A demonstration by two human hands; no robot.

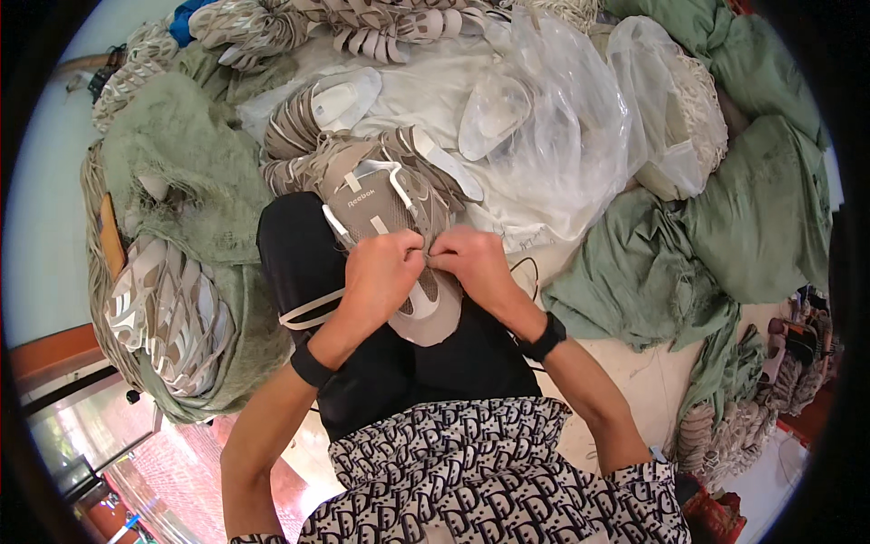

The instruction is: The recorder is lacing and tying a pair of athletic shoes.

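Observation:
A beige-and-white shoe upper [433, 328] lies across my lap, with its toe end toward me and its padded tongue [361, 198] pointing away. My left hand [388, 272] is closed in a pinch over the middle of it. My right hand [473, 263] pinches just beside, its fingertips almost meeting those of the left. Both seem to grip the upper at its lacing area. Any thread or lace end between the fingers is too small to make out. More beige uppers [313, 127] lie just beyond my knees.
Clear plastic sheeting [571, 127] and a white sack [408, 91] spread ahead. Green cloth bundles [761, 218] rise at the right. At the left, a bundle of uppers [168, 313] rests on green netting [172, 163]. A pale elastic band [313, 310] loops by my left thigh.

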